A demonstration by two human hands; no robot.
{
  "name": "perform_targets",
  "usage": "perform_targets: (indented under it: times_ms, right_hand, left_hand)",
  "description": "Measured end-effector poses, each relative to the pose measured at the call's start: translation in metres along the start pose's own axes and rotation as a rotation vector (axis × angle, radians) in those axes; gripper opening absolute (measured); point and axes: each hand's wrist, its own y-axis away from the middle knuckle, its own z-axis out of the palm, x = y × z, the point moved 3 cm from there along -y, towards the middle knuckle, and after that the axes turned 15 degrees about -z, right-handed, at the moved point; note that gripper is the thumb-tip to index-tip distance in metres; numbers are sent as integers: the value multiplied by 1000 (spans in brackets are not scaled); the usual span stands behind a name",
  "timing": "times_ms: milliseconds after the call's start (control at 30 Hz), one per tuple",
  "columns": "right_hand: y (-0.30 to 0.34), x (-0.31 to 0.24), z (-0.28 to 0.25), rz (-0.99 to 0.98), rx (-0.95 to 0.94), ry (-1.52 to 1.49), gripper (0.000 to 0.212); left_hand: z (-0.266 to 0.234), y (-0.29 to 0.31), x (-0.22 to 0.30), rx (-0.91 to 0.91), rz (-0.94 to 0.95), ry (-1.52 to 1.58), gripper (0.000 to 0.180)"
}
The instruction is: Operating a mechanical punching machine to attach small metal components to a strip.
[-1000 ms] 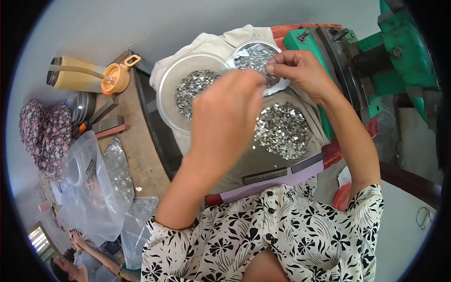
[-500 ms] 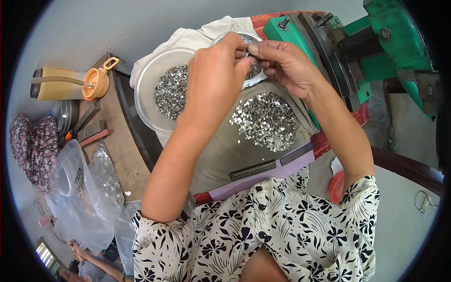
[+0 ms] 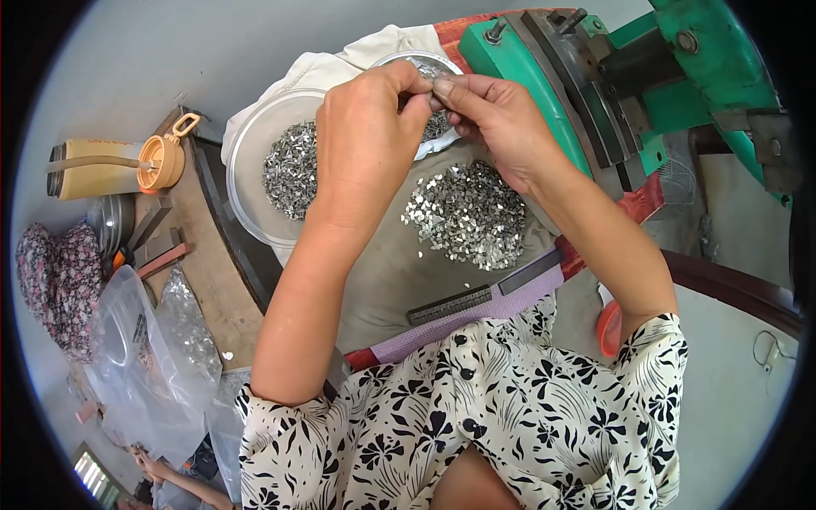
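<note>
My left hand (image 3: 371, 127) and my right hand (image 3: 497, 123) meet fingertip to fingertip over a small bowl (image 3: 446, 64) of metal bits. Thumbs and forefingers are pinched together; whatever lies between them is too small to make out. Under my left hand stands a wide, pale round tray (image 3: 246, 191) holding many small grey metal pieces (image 3: 291, 174), partly hidden by my wrist. Below my right hand a loose heap of flat, shiny metal pieces (image 3: 472, 217) lies on the grey-brown cloth (image 3: 374, 276).
A green press machine (image 3: 527, 93) stands at the far right. Along the near edge lie a dark ridged bar (image 3: 450, 306) and a purple mat (image 3: 527, 293). On the left are a yellow bottle (image 3: 102, 170) with an orange lid, clear plastic bags (image 3: 140, 357) and a co-worker's arms (image 3: 178, 480).
The whole view has shifted slightly, with the bowls and press now further left. My hands stay pinched together; the dark bit seen between the fingers earlier is now hidden.
</note>
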Motion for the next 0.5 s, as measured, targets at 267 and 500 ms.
perform_targets:
  times_ms: [267,500]
  right_hand:
    - [7,-5,3,-54,-1,50,28]
    - [5,-11,7,-108,32,-45,30]
  left_hand:
    - [-1,-3,-6,47,23,103,11]
    - [0,-8,-10,-53,3,386,11]
